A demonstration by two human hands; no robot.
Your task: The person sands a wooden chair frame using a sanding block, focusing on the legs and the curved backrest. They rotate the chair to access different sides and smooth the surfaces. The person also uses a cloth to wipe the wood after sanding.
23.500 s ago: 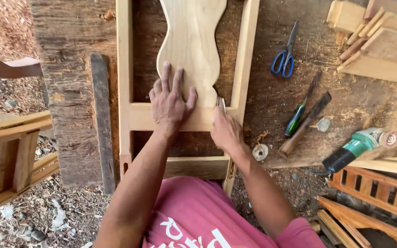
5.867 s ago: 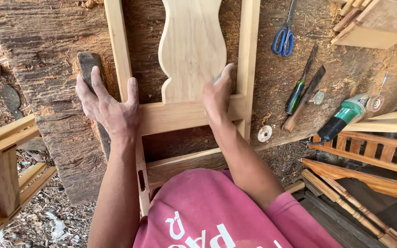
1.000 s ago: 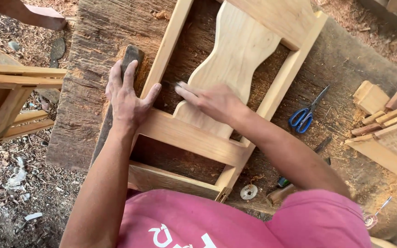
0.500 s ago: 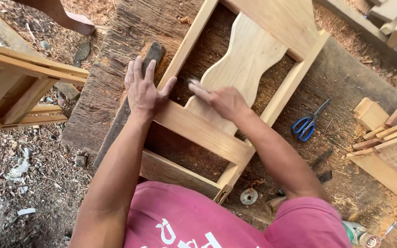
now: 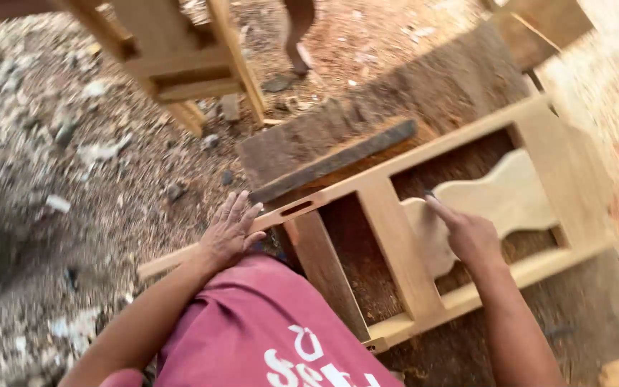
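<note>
A pale wooden chair-back frame (image 5: 402, 254) lies flat on a dark, rough wooden workbench (image 5: 395, 118). Its curved central splat (image 5: 499, 197) sits between the rails. My left hand (image 5: 232, 231) rests flat, fingers spread, on the frame's long side rail near its lower end. My right hand (image 5: 467, 233) lies on the splat next to the cross rail, index finger stretched out; a thin dark tip shows at the fingertip, and I cannot tell what it is. The picture is blurred by head motion.
A dark flat bar (image 5: 334, 161) lies on the bench beside the frame. Another wooden chair frame (image 5: 173, 61) stands on the chip-strewn ground at upper left. Another person's leg (image 5: 296, 36) is at the top. My red shirt (image 5: 266, 330) fills the bottom.
The view has swung sharply, so the frame now runs diagonally to the right. My left hand has slid from the cross rail down to the side rail; the right hand stays on the splat.
</note>
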